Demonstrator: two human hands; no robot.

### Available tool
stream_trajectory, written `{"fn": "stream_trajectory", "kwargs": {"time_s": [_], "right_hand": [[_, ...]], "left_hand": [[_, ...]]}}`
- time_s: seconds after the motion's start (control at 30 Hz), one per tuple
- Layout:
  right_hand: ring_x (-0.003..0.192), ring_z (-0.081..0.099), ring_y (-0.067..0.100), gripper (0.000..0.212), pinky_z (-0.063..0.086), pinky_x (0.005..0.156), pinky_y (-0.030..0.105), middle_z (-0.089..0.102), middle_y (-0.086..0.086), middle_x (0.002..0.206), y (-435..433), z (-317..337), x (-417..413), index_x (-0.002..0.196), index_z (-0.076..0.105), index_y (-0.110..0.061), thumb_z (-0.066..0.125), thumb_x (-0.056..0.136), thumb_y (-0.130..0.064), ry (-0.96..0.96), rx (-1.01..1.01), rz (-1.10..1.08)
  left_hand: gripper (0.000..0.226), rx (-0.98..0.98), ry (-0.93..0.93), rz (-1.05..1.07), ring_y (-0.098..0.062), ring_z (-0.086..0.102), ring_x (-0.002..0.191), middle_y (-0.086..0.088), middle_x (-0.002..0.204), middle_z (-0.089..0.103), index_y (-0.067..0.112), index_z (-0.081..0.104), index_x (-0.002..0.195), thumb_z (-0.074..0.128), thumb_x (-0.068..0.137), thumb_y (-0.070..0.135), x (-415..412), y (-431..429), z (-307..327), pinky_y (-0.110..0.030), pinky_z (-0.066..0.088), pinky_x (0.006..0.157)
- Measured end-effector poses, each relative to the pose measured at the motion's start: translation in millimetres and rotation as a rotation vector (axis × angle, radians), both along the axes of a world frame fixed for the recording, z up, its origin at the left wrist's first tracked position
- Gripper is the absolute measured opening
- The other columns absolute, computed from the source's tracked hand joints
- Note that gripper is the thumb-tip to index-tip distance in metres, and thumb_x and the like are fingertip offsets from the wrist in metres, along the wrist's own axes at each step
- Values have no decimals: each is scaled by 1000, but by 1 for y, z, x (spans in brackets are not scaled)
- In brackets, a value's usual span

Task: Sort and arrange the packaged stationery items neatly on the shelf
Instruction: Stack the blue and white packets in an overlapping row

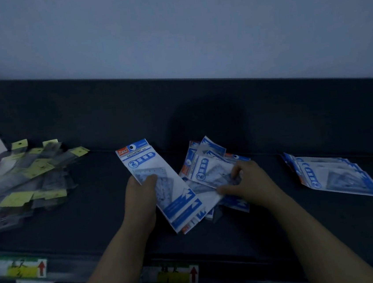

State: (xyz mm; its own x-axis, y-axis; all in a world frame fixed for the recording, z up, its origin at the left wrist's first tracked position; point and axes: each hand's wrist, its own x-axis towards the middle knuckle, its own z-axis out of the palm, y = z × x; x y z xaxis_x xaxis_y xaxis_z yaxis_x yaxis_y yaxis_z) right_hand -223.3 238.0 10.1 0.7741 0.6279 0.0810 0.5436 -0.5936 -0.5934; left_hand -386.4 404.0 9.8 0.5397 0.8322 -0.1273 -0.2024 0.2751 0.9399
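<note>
On the dark shelf (92, 222), the left hand (141, 199) grips one blue packet (148, 166) while the right hand (250, 185) pinches the loose middle pile (208, 164); best to square edges, labels matching, before joining the tidier stack (336, 176) further right.

Bare shelf (100, 208) (dim), packet piles (31, 180) flanking

the view is dim and bluish-grey, the dark shelf (97, 220) swallowing detail and a soft shadow lying on its back panel (201, 116). the yellow-tagged packets (24, 181) at left and the price labels (19, 270) along the lower edge are smeared with blur, and straight lines bow outward.
</note>
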Motion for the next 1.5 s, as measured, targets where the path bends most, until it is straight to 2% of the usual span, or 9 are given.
{"fn": "stream_trajectory", "kwargs": {"time_s": [0.23, 0.47, 0.73, 0.87, 1.03, 1.13, 1.23, 1.33, 1.5], "right_hand": [[79, 49, 5, 35, 37, 56, 20, 51, 0, 106, -6, 1, 5, 109, 54, -18, 73, 81, -26, 134, 204, -123], [83, 66, 16, 23, 56, 61, 26, 62, 2, 111, 19, 10, -26, 111, 58, -20, 62, 90, -14, 559, 595, -75], [83, 64, 14, 8, 53, 72, 31, 66, -4, 89, 34, -11, -35, 95, 63, -19, 61, 89, -25, 164, 375, -113], [95, 56, 22, 34, 49, 78, 34, 60, 2, 102, 18, -27, -15, 102, 56, -18, 62, 83, -45, -27, 118, -299], [94, 56, 15, 35, 52, 83, 38, 60, -2, 105, 21, -27, -22, 104, 53, -21, 74, 78, -32, 124, 373, -199], [96, 55, 9, 57, 53, 78, 28, 51, -5, 115, 21, -23, -25, 125, 50, -19, 79, 76, -22, 236, 460, -109], [97, 58, 9, 78, 52, 66, 20, 51, -1, 123, 20, -21, -26, 139, 38, -25, 80, 74, -14, 344, 523, -89], [82, 55, 2, 77, 48, 60, 21, 53, -9, 96, 19, -18, -24, 141, 34, -20, 76, 78, -7, 417, 638, -220], [78, 58, 8, 57, 51, 74, 30, 58, -5, 89, 16, -21, -18, 134, 43, -15, 70, 84, -8, 383, 644, -331]], "left_hand": [[19, 80, 2, -40, -14, 67, 83, -2, 99, 66, 17, 54, 112, 47, 98, 6, 3, -7, -5, -27, 50, 59], [20, -2, -59, -103, -16, 66, 88, -2, 102, 67, 17, 53, 117, 45, 100, 11, 13, -13, -10, -31, 50, 65], [37, 88, -1, -80, -17, 69, 89, -9, 110, 67, 9, 52, 125, 57, 90, -1, 13, -2, -26, -22, 55, 57], [36, 60, 51, -94, -22, 67, 92, -12, 113, 65, 9, 51, 126, 56, 91, 2, 17, 8, -35, -27, 52, 58], [34, 106, 78, -136, -28, 68, 95, -15, 112, 65, 9, 53, 124, 57, 90, 4, 20, 9, -41, -39, 57, 69], [35, 146, 93, -159, -29, 67, 99, -14, 115, 65, 10, 53, 124, 58, 90, 7, 20, 8, -41, -48, 57, 81], [31, 193, 81, -166, -25, 66, 98, -12, 113, 65, 10, 53, 122, 59, 92, 10, 19, 4, -40, -40, 57, 76], [26, 179, 43, -119, -13, 61, 88, -2, 103, 60, 12, 48, 118, 56, 94, 6, 19, 1, -38, -26, 49, 65], [28, 172, 42, -116, -11, 59, 90, -1, 106, 60, 15, 46, 120, 55, 95, 7, 19, 0, -38, -25, 48, 67]]}}
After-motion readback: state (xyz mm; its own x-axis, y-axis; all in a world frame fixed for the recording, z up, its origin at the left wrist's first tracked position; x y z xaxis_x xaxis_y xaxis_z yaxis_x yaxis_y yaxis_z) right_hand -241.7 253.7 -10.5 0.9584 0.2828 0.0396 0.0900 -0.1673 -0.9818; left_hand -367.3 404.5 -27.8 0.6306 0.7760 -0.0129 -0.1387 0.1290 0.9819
